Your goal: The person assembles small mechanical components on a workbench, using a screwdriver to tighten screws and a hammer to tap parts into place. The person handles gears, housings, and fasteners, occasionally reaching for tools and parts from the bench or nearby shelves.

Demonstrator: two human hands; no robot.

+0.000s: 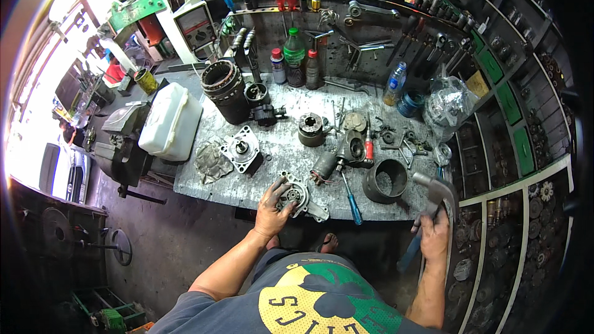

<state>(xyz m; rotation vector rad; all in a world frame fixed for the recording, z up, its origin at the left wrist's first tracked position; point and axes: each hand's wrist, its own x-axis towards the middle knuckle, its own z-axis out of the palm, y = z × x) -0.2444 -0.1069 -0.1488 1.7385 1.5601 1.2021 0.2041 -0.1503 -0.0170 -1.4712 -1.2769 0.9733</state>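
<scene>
Left fingers point(275, 192) holding grey metal housing point(302, 199), ring-centred, irregularly lobed outline

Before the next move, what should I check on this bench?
1. Blue-handled metal hammer held in the right hand: ok.
2. Left hand clear of the round grey metal housing: not ok, it rests there.
3. Slim blue-handled screwdriver apart from the housing: ok.
4. Open dark metal cylinder standing upright on the grey metal-topped bench: ok.
5. Housing firmly supported underneath: cannot tell, its underside is hidden.
</scene>
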